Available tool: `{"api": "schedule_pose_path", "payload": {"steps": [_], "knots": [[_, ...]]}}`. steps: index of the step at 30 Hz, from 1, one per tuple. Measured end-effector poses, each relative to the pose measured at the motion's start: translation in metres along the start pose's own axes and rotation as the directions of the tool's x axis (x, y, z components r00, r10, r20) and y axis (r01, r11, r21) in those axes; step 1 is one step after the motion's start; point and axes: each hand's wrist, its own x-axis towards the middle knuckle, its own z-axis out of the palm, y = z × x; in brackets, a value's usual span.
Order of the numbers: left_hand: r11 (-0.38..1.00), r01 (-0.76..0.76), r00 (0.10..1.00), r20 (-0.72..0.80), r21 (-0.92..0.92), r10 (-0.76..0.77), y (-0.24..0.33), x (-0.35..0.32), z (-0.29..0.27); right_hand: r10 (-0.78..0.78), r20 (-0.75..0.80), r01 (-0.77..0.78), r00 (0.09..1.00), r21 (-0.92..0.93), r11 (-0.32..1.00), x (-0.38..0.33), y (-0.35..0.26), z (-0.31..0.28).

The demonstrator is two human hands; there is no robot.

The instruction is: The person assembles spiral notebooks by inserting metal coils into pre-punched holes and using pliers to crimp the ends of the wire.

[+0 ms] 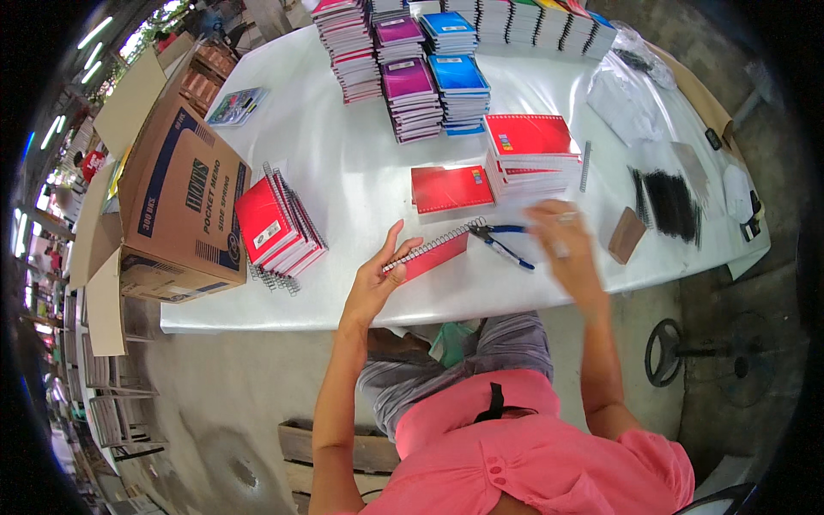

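Note:
My left hand [378, 276] grips the near end of a small red notebook [436, 257], with its thumb and fingers around it. A metal coil [433, 245] runs along the notebook's upper edge. Beside the coil's far end is a pair of blue-handled pliers [506, 246], its handles spread. Just right of the handles is my right hand [562, 249], smeared by motion; whether it touches them is unclear. Beyond the held notebook lie loose red covers with punched edges [452, 188] and a taller stack of red punched books [534, 137].
Coil-bound red notebooks [279, 225] are piled beside a large open cardboard box [184, 202] on the left. Purple [408, 79] and blue notebooks [459, 73] stand stacked at the back. To the right lie a brown block [627, 235] and many dark coils [671, 206].

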Motion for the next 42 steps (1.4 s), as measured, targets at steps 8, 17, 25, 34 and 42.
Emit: {"api": "schedule_pose_path", "payload": {"steps": [8, 17, 25, 34, 42], "knots": [[0.979, -0.191, 0.982, 0.025, 0.067, 0.190, -0.020, -0.002, 0.001, -0.319, 0.104, 0.325, 0.942, -0.047, 0.944, 0.023, -0.060, 0.097], [0.957, -0.210, 0.976, -0.011, 0.199, 0.216, -0.025, -0.003, 0.010, 0.073, -0.018, -0.075, 0.997, -0.213, 0.974, -0.022, 0.006, 0.068], [0.683, -0.093, 0.872, -0.272, 0.724, 0.406, 0.019, -0.014, 0.032, 0.206, 0.095, -0.184, 0.974, -0.201, 0.962, -0.027, -0.026, 0.063], [0.300, 0.023, 0.752, -0.214, 0.954, 0.623, 0.025, -0.024, 0.035, -0.126, 0.113, 0.110, 0.986, 0.135, 0.985, -0.004, -0.100, 0.061], [0.185, 0.038, 0.743, -0.151, 0.982, 0.652, 0.029, -0.026, 0.033, -0.035, 0.400, -0.173, 0.916, 0.471, 0.865, 0.004, -0.093, 0.058]]}}
